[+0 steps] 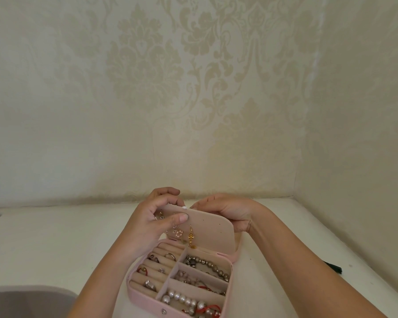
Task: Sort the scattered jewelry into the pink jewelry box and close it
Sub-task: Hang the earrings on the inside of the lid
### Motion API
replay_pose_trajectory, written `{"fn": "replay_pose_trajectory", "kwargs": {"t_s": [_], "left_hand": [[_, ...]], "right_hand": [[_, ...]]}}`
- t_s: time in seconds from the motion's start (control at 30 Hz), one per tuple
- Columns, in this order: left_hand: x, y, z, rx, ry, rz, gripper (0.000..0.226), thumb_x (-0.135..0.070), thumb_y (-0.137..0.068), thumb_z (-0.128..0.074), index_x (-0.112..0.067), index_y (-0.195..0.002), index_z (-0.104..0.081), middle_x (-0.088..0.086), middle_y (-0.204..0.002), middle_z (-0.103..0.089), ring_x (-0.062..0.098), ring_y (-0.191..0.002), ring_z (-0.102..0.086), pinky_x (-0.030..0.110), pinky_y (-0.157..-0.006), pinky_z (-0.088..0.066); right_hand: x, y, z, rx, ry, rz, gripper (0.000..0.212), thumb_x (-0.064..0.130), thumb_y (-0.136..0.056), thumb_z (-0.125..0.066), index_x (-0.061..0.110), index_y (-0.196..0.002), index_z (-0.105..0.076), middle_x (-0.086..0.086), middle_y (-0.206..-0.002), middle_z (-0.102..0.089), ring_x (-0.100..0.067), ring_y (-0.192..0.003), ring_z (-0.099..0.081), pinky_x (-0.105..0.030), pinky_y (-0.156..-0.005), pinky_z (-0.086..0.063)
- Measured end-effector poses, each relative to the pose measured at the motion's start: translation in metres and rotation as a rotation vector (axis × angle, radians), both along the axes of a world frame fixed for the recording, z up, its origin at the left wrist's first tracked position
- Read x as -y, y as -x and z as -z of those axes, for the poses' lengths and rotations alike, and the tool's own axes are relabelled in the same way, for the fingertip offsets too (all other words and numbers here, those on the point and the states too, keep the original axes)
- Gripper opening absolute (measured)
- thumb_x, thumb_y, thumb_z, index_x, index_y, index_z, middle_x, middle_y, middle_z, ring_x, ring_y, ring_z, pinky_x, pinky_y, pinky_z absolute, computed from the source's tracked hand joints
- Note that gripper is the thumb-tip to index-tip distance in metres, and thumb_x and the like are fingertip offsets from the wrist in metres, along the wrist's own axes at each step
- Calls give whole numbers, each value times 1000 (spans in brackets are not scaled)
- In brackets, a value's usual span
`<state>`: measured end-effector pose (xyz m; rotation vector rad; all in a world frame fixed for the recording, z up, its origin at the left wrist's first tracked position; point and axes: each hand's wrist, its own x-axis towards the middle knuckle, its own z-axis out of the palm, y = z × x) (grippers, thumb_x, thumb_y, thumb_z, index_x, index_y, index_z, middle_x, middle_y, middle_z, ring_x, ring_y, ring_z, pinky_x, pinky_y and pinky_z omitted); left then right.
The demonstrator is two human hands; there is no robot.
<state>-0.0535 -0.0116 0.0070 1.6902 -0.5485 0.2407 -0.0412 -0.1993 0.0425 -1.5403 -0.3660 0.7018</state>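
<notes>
Patterned cream wallpaper [193,88] fills the upper two thirds of the frame. A pale desk [55,237] runs across below it.

Pink jewelry box [143,299] sits open at lower centre, near the desk's front edge. Its beige earring panel [211,228] stands upright at the back.

Left hand [152,216] grips the panel's upper left corner, with the thumb on the front face and the fingers over the top. Right hand [225,212] is behind the panel's top edge, fingers curled toward a small white piece [184,207] there. Cannot tell whether it holds anything.

In the tray:
- pearl bracelet [182,298], nearest compartment
- grey bead bracelet [211,266], far right compartment
- rings [169,256] tucked in the rolls on the left

Gold drop earring [190,236] hangs from the panel, with pinkish ones just left of it.

Grey object [21,301] at lower left and a dark green item [333,268] at right — neither identifiable.
</notes>
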Motion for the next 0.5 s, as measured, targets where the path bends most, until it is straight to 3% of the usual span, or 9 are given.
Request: {"fn": "replay_pose_trajectory", "kwargs": {"t_s": [0.17,0.27,0.37,0.5], "left_hand": [[1,4,-4,38,-39,-26,18,-22,-63,-83,-33,-68,-70,-7,-111,-57,-8,-73,-54,8,-60,-43],[1,2,-5,121,-158,-96,19,-39,-60,-76,-40,-78,-69,-23,-104,-58,-9,-96,-52,2,-74,-38],[-2,-1,-7,213,-287,-163,26,-57,-56,-66,-48,-81,-68,-22,-102,-60,-15,-111,-45,-3,-83,-30],[-4,-4,-19,197,-403,-155,18,-41,-67,-79,-39,-82,-69,-13,-92,-65,-6,-93,-56,8,-76,-38]], "right_hand": [[1,-3,-3,72,70,54,16,9,-93,-53,8,-84,-66,1,-65,-68,-6,-54,-61,-17,-53,-48],[4,-4,-4,106,86,100,12,7,-90,-57,9,-84,-67,0,-68,-69,-7,-57,-63,-17,-54,-50],[8,-6,-6,118,124,122,8,7,-88,-60,9,-86,-67,-4,-73,-66,-8,-58,-61,-18,-54,-49],[18,-2,-20,212,241,145,19,23,-89,-61,7,-94,-69,-3,-79,-68,-9,-64,-61,-17,-61,-49]]}}
